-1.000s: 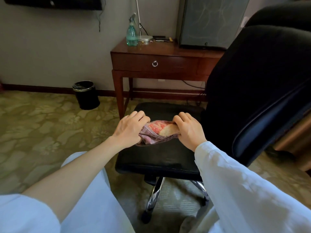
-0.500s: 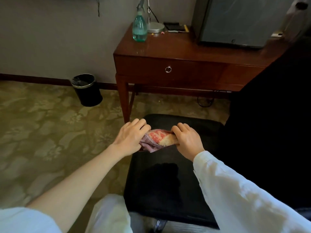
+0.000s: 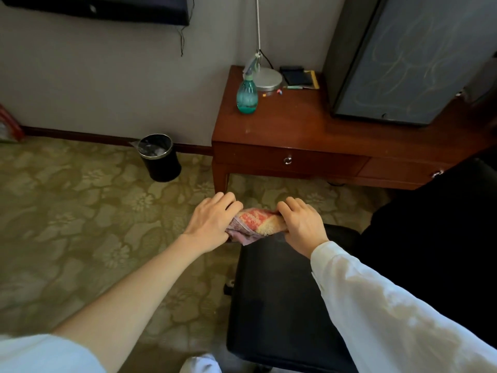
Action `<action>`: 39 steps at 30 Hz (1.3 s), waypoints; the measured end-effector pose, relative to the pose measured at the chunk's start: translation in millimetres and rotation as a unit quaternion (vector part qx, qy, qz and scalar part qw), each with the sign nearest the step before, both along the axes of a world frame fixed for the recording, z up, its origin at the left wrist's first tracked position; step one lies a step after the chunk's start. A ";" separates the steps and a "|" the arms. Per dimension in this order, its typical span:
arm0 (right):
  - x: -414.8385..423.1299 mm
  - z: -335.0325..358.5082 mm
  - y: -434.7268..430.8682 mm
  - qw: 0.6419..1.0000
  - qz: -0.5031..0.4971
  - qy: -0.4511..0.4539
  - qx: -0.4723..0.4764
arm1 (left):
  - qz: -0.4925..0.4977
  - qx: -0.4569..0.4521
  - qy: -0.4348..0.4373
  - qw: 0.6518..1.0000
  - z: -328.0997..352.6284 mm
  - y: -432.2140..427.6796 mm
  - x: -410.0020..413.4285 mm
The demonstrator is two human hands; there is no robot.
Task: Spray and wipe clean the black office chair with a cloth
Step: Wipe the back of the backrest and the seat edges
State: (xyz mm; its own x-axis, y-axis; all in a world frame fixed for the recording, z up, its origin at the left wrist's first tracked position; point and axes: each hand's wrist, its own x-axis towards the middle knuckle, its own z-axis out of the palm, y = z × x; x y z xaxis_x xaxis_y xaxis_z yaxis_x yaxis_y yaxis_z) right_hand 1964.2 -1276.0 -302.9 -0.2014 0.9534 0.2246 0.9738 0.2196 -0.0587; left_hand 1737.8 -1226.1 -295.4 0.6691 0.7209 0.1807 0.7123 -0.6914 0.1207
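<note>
there: left grip [image 3: 212,222], cloth [image 3: 258,222], right grip [image 3: 301,228]

dim, soft light; slight blur, wide-angle edges

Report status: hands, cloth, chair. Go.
Left hand and right hand both grip the cloth. Cloth bunched at far edge of chair. Bottle stands on desk, untouched. Nothing blocking the seat.

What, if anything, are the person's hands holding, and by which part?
The cloth: the left hand grips its left end, the right hand its right end.
</note>
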 end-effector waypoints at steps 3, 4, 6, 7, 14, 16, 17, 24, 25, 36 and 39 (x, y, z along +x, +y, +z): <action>-14.4 36.6 6.0 1.000 -0.013 0.008 0.009 | -0.011 0.005 0.003 1.000 35.0 11.0 -14.4; -18.3 46.4 8.0 1.000 -0.017 0.010 0.012 | -0.015 0.008 0.005 1.000 44.8 15.5 -18.4; -24.5 63.3 12.6 0.999 -0.023 0.012 0.021 | -0.022 0.016 0.007 1.000 62.4 24.7 -24.5; -26.6 70.9 14.5 0.999 -0.025 0.011 0.025 | -0.025 0.020 0.007 0.999 70.2 28.4 -26.7; -31.8 110.3 23.5 0.999 -0.032 0.001 0.042 | -0.047 0.042 0.003 0.998 110.2 42.3 -32.5; -30.1 116.3 24.5 0.999 -0.031 -0.002 0.040 | -0.046 0.047 0.003 0.998 117.2 43.6 -31.0; -28.0 119.0 25.9 0.999 -0.030 -0.001 0.039 | -0.045 0.051 0.001 0.998 120.2 44.2 -29.6; -14.7 137.3 39.9 0.999 -0.012 -0.011 0.037 | -0.022 0.055 0.004 0.998 138.4 45.7 -21.1; -13.4 139.8 42.4 0.999 -0.005 -0.011 0.044 | -0.020 0.060 0.007 0.998 141.2 47.1 -20.3; -6.7 154.5 73.7 0.999 -0.009 -0.015 0.033 | -0.011 0.052 0.007 0.999 145.4 82.6 -13.4; -7.6 152.2 93.3 0.999 -0.014 -0.026 0.022 | -0.037 0.050 0.021 0.998 142.2 111.0 -14.8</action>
